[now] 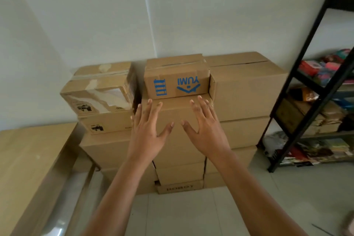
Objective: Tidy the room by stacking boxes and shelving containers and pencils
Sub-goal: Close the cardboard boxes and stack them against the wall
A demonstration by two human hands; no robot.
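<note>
Boxes (178, 120) stand stacked mid-frame; left hand (147, 132) and right hand (206, 130) spread, empty; shelf (306, 74) at right seemingly awaits containers, pencils.

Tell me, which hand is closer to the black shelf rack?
Right. The right hand is on the side nearer the black shelf rack; the left hand is farther, beyond the right one.

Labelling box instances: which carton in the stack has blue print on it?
The small box on top of the middle column, just beyond both hands' fingertips. It carries an upside-down blue logo and a blue rack icon; the other cartons show only black marks or plain cardboard.
</note>
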